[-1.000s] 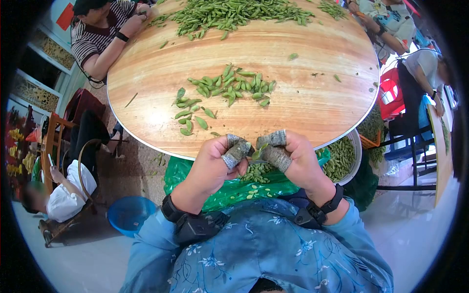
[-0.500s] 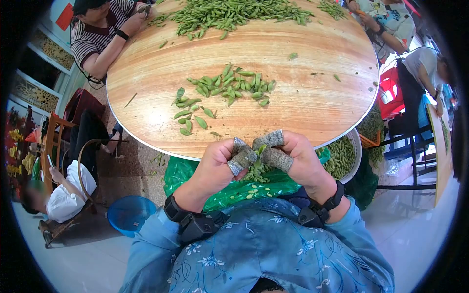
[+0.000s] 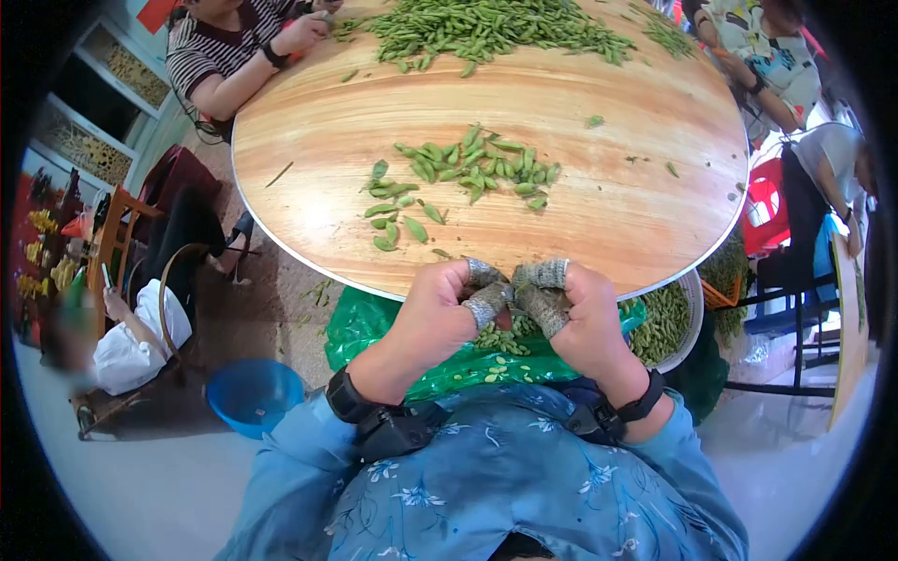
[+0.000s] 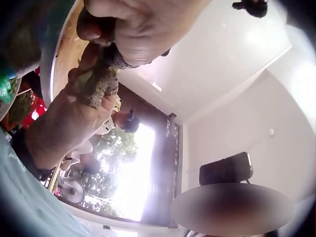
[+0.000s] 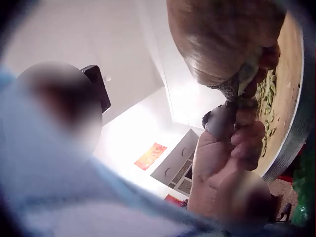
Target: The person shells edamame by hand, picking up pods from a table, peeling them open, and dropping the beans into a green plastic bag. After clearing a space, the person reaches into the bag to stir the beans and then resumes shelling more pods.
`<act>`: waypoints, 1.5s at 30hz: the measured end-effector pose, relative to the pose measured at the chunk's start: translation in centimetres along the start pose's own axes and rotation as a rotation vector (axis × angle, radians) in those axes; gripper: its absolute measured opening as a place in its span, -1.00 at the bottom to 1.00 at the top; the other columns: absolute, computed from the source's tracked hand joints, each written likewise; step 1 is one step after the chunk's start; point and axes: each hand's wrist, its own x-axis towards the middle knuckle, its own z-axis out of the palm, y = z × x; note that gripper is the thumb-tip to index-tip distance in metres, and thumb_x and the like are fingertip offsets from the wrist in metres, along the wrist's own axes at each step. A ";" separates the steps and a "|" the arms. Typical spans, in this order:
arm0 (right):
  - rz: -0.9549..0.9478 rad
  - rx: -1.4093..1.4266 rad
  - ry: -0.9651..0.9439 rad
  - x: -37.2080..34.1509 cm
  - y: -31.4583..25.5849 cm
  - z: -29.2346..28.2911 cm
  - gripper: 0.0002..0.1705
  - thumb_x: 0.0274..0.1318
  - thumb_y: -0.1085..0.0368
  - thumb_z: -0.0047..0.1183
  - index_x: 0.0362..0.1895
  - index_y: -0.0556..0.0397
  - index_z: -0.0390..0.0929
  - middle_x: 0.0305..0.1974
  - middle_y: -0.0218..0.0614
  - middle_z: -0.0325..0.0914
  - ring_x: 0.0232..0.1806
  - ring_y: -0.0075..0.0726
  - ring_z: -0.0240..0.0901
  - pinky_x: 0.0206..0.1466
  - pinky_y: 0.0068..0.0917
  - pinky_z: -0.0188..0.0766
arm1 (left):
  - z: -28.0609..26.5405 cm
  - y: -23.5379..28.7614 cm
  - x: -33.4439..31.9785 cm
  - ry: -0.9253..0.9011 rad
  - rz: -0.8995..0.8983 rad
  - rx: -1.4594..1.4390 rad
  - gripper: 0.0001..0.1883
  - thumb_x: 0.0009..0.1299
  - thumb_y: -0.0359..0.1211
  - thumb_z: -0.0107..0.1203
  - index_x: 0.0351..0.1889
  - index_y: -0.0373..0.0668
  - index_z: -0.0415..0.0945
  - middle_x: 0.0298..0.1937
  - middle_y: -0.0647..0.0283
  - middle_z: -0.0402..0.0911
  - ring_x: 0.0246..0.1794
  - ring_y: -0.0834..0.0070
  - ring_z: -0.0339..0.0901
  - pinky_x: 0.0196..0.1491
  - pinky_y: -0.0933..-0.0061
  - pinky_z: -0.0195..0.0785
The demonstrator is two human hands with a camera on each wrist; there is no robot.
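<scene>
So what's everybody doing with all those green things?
The person in blue has their left hand and right hand close together at the table's edge. The right pinches something small and greenish, probably a bean pod; what the left holds is hidden. A small pile of pods and a big heap lie on the table, and a green plastic bag is below.

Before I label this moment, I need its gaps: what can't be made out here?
Anything between the left hand and right hand: head view, hidden by wrapped fingers.
Pile of pods, far end: head view, cut off by top edge.
Part of the white basket: head view, behind the table.
</scene>
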 end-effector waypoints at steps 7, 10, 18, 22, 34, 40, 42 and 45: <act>-0.176 -0.303 0.003 -0.7 -0.4 0.1 -0.84 -0.26 0.49 0.03 -0.44 0.10 0.47 -0.49 -0.15 0.45 -0.47 -0.04 0.37 -0.42 -0.32 0.28 | -0.2 -2.8 0.2 -0.041 0.095 0.037 -0.85 0.12 -0.55 -0.04 -0.33 -0.25 0.41 -0.39 0.27 0.50 -0.46 0.64 0.38 -0.41 0.65 0.25; -0.133 -0.342 -0.129 -1.7 -0.9 -3.4 -0.83 -0.27 0.48 0.05 -0.43 0.07 0.48 -0.49 -0.16 0.45 -0.45 -0.06 0.39 -0.41 -0.34 0.29 | -0.3 -1.4 -1.0 -0.196 0.166 0.401 -0.80 0.11 -0.51 0.03 -0.27 -0.20 0.42 -0.33 0.22 0.50 -0.35 0.53 0.43 -0.28 0.56 0.28; 0.546 -0.762 0.067 -9.8 2.7 -16.3 -0.70 -0.30 0.48 0.02 -0.32 0.25 0.36 -0.55 0.00 0.42 -0.45 0.07 0.38 -0.38 -0.33 0.28 | -3.2 0.5 -0.6 -0.094 0.586 0.806 -0.83 0.08 -0.46 0.09 -0.33 -0.21 0.48 -0.47 0.12 0.48 -0.44 0.23 0.43 -0.38 0.40 0.30; 0.623 -0.839 0.136 -11.0 5.3 -16.4 -0.89 -0.30 0.48 -0.04 -0.55 0.27 0.37 -0.54 0.10 0.38 -0.41 0.17 0.34 -0.37 -0.25 0.26 | -7.3 1.4 2.2 0.376 0.559 0.778 -0.85 0.11 -0.52 0.06 -0.33 -0.26 0.48 -0.49 0.18 0.50 -0.49 0.55 0.45 -0.41 0.56 0.31; 0.534 -0.551 -0.154 -7.4 2.7 -11.5 -0.86 -0.35 0.51 -0.02 -0.52 0.25 0.43 -0.58 0.03 0.38 -0.49 0.06 0.35 -0.44 -0.36 0.25 | -15.1 3.2 8.3 0.244 0.186 1.103 -0.82 0.01 -0.54 -0.03 -0.39 -0.32 0.45 -0.56 -0.03 0.48 -0.48 0.15 0.47 -0.42 0.36 0.29; 0.065 -0.357 -0.276 -3.2 -0.5 -7.5 -0.83 -0.21 0.42 0.06 -0.39 0.15 0.50 -0.51 -0.15 0.47 -0.49 -0.16 0.42 -0.41 -0.48 0.31 | -15.1 2.9 6.6 0.462 0.327 0.877 -0.84 0.02 -0.62 -0.01 -0.41 -0.33 0.44 -0.56 0.17 0.51 -0.55 0.53 0.45 -0.51 0.56 0.28; 0.055 -0.201 -0.233 -1.8 -1.0 -5.4 -0.81 -0.17 0.38 0.08 -0.36 0.13 0.50 -0.48 -0.17 0.49 -0.44 -0.32 0.45 -0.36 -0.54 0.33 | -13.8 2.9 5.8 0.443 0.279 0.332 -0.87 0.08 -0.61 0.02 -0.38 -0.31 0.41 -0.51 0.24 0.51 -0.53 0.56 0.45 -0.53 0.64 0.28; 0.093 -0.167 -0.243 0.3 -0.9 -2.6 -0.76 -0.10 0.35 0.06 -0.26 0.14 0.47 -0.45 -0.25 0.50 -0.40 -0.45 0.44 -0.31 -0.59 0.33 | -11.5 1.8 4.8 0.340 0.380 0.039 -0.86 0.14 -0.57 0.04 -0.33 -0.29 0.38 -0.49 0.27 0.49 -0.50 0.56 0.45 -0.54 0.67 0.28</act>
